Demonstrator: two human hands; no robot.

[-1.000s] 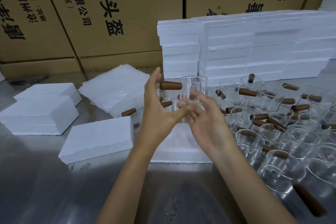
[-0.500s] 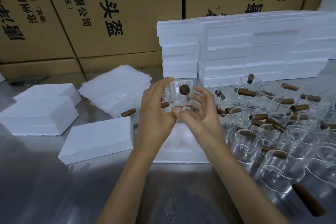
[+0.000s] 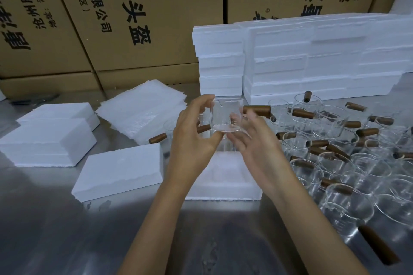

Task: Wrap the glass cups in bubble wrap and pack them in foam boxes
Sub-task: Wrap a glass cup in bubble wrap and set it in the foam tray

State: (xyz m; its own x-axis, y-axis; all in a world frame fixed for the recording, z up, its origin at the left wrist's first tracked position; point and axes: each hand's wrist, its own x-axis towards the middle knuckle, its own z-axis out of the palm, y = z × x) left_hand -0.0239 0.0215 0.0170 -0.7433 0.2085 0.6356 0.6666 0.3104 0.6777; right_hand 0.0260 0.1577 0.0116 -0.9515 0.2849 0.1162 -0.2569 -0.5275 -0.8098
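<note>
A clear glass cup (image 3: 224, 116) with a brown wooden handle (image 3: 257, 111) is held upright above an open foam box (image 3: 225, 176). My left hand (image 3: 194, 134) grips its left wall, thumb under the base. My right hand (image 3: 252, 138) holds its right side with curled fingers, just below the handle, which points right. Several more glass cups (image 3: 348, 163) with brown handles crowd the metal table to the right. A pile of bubble wrap sheets (image 3: 143, 109) lies at the back left.
A foam lid (image 3: 120, 169) lies left of the open box; two more foam boxes (image 3: 47, 140) sit farther left. Stacked foam boxes (image 3: 312, 60) stand at the back, with cardboard cartons (image 3: 134, 18) behind. The steel table (image 3: 89, 241) stretches toward me.
The cup has turned in my hands: its handle pointed left, then toward me, and now points right. Both hands closed onto the glass and stayed over the open foam box.
</note>
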